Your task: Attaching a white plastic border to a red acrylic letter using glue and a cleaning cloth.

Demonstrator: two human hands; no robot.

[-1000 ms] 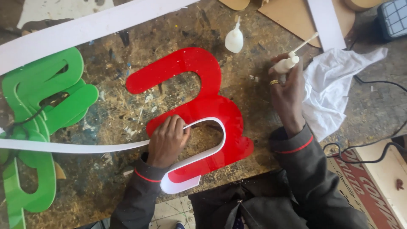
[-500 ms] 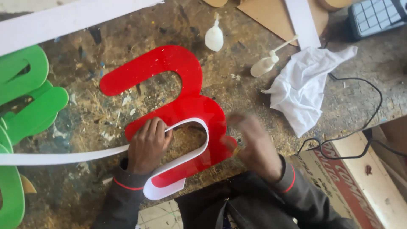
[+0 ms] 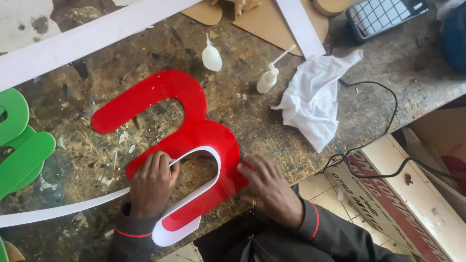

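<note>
My right hand [image 3: 272,189] has put down the small white glue bottle [image 3: 268,79] and now presses flat on the glossy red acrylic letter [image 3: 204,136] on the desk [image 3: 252,116]. My left hand [image 3: 151,184] pinches the white plastic strip [image 3: 206,187] along its inner edge.

Glossy red plastic sign letter [image 3: 194,140] lies flat mid-bench. Green plastic sign letters [image 3: 22,155] far to its left, at frame edge. Two small white squeeze bottles [image 3: 211,57] just beyond it. Red-and-white printed board [image 3: 388,204] lower right of it, below bench edge.
</note>
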